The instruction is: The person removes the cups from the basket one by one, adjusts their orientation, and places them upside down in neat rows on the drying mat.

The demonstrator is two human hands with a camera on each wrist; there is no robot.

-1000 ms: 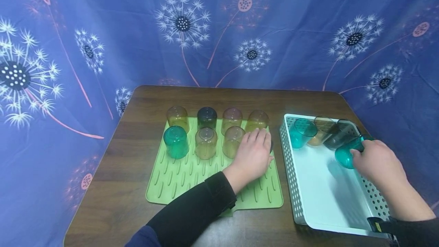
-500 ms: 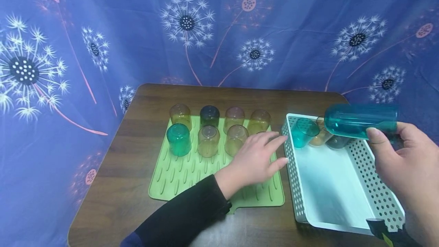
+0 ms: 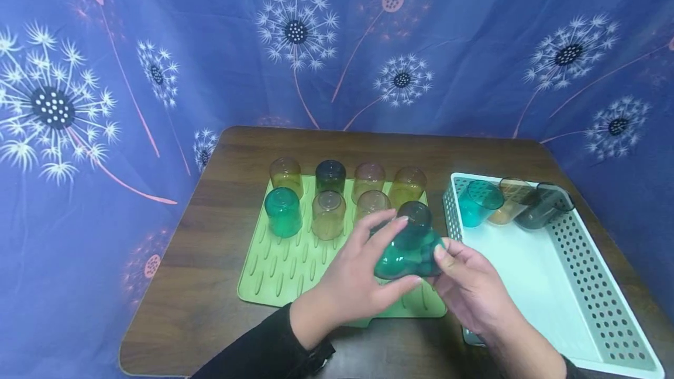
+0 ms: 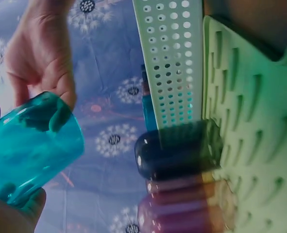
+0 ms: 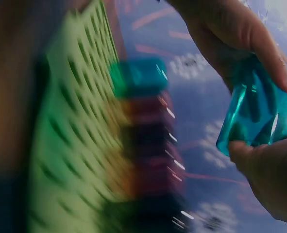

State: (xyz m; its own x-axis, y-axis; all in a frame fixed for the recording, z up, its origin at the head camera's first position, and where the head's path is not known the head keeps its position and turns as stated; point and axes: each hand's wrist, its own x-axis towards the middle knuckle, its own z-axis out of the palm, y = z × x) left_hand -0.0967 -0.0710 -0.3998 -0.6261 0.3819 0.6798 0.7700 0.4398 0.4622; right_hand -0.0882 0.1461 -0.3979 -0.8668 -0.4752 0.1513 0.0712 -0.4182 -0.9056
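Observation:
A teal drinking glass (image 3: 402, 259) is held tilted above the front right of the green drying mat (image 3: 286, 279). At its right end, my right hand (image 3: 468, 285) pinches the rim, fingers reaching inside in the left wrist view. My left hand (image 3: 353, 274) curves round the other end, thumb below and fingers above. Just behind it a dark glass (image 3: 414, 215) stands upside down, partly covered. More upturned glasses fill two rows on the mat, among them a green glass (image 3: 283, 212) and a dark grey glass (image 3: 330, 177).
A white perforated basket (image 3: 595, 274) stands to the right of the mat. At its back lean a teal glass (image 3: 476, 203), an amber glass (image 3: 505, 206) and a smoky grey glass (image 3: 537, 209). A blue dandelion-print cloth (image 3: 342, 45) hangs behind the wooden table (image 3: 195, 262).
My right hand has lifted the teal glass out of the basket and carried it left over the mat. My left hand has left the dark glass and come round the teal one.

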